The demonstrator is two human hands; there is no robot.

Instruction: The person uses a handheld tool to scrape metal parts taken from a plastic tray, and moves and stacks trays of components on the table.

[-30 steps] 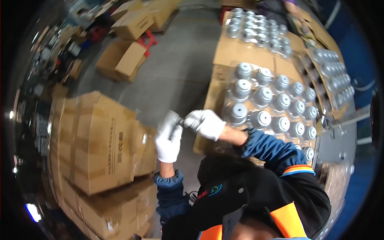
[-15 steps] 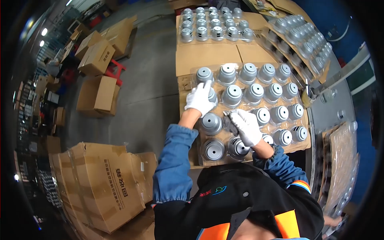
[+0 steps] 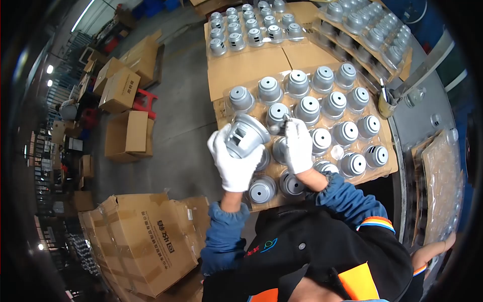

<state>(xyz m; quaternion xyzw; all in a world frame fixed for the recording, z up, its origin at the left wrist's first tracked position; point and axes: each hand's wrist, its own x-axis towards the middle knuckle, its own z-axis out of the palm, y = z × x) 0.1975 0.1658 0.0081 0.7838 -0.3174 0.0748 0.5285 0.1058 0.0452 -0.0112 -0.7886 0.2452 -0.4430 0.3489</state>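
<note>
My left hand, in a white glove, grips a grey metal housing shaped like a cup, lifted and tilted with its slotted side facing me. To its right my right hand, also gloved in white, has its fingers closed together. A small shiny piece shows at its fingertips, too small to name. Beneath both hands, rows of similar grey housings stand in a clear plastic tray, most with a round top and a centre hole facing up.
More housings stand on cardboard at the back. Stacked trays rise at the back right. A cup with pens stands beside the right edge. Cardboard boxes sit on the floor at left. Another person's arm shows at lower right.
My left hand has taken a housing out of the tray, raising and tilting it towards me. My right hand has moved up slightly, closer to it. The whole view has shifted a little.
</note>
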